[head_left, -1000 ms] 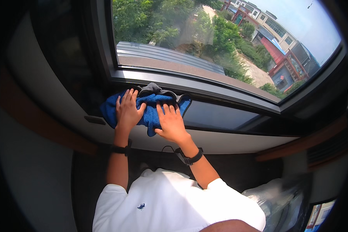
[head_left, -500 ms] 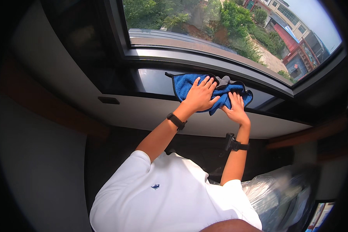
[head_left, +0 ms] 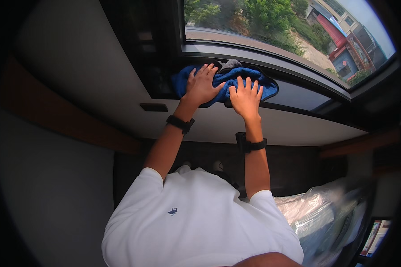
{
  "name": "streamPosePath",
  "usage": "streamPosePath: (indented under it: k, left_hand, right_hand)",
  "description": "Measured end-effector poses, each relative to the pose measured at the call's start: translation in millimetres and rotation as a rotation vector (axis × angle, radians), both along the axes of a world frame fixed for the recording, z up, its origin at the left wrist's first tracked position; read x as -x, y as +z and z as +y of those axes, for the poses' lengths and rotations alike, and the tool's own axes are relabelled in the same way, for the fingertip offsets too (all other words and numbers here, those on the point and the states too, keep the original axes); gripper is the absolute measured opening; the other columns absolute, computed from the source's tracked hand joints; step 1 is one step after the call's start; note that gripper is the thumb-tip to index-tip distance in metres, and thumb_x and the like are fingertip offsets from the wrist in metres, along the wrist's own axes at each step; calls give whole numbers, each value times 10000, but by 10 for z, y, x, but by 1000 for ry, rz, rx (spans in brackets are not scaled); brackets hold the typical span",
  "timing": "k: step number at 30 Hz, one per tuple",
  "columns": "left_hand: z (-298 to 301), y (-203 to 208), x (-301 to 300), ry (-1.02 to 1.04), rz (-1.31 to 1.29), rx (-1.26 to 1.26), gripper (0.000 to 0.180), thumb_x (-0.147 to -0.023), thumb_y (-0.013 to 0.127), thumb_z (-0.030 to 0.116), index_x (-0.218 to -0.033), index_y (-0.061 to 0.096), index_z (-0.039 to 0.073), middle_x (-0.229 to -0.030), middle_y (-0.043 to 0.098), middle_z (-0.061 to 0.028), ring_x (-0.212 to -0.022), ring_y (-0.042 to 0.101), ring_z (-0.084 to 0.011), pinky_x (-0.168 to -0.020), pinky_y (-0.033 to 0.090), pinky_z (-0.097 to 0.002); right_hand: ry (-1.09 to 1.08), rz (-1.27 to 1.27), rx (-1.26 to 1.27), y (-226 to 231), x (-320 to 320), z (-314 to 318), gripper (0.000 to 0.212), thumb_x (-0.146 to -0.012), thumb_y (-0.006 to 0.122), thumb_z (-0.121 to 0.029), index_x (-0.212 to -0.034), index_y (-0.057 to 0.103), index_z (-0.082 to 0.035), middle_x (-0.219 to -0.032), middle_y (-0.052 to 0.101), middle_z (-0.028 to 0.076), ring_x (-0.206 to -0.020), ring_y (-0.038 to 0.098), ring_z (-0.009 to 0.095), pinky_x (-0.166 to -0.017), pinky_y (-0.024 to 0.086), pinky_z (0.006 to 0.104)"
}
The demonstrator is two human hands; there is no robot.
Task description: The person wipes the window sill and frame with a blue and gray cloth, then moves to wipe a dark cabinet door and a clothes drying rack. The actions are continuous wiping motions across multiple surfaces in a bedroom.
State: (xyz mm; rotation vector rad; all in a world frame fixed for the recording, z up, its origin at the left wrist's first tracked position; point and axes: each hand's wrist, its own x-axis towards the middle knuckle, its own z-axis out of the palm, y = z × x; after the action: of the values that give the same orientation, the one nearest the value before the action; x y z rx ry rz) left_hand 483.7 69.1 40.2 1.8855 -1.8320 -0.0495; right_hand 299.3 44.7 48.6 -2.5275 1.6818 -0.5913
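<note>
A blue towel with dark edging lies bunched on the shiny dark window sill. Its grey part pokes up at the back, near the frame. My left hand presses on the left half of the towel, fingers spread. On the towel's right half rests my right hand, also with fingers apart. Both palms are down and neither hand is closed round the fabric. Each wrist wears a black strap; the right one carries a small block.
Behind the sill stands a window with a dark frame; trees and buildings show outside. Below the sill, a pale wall holds a small dark plate. Clear plastic wrapping covers something at the lower right.
Both hands and the towel have moved left along the sill, toward the window's left corner. The view has shifted too, and more sill shows on the towel's right.
</note>
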Motion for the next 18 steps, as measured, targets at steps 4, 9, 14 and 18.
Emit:
streamPosePath:
  k: [4,9,14,18]
  left_hand:
    - [304,41,-437,115,-54,-49,731,-956,582,549,-1511,457,91,-1586,409,-172,-1516,311,-305,-1240,198,-524]
    - [679,3,-429,84,-38,-2,641,-991,567,439,-1503,457,70,-1569,388,-256,-1512,296,-376,-1221,252,-535]
    - [601,155,-448,42,-57,-6,509,-988,570,276,-1463,524,100,-1513,482,-220,-1472,372,-361,-1214,272,-508]
    - [321,554,-478,-2,384,-91,470,-955,551,98,-1425,558,101,-1386,607,-189,-1352,513,-373,-1174,339,-503]
  right_hand:
    - [164,-155,153,-10,-561,182,468,-950,544,-276,-1382,584,-101,-1437,537,191,-1357,479,387,-1197,265,532]
    - [182,-232,186,51,-667,633,411,-879,638,-187,-1282,646,-106,-1212,578,97,-1109,540,296,-980,420,462]
    - [188,-161,144,103,-640,559,390,-912,631,-298,-1255,645,-114,-1221,521,97,-1099,484,310,-911,383,473]
    - [160,-40,73,79,-810,217,388,-904,615,-369,-1212,647,-136,-1186,491,119,-1076,456,331,-896,363,505]
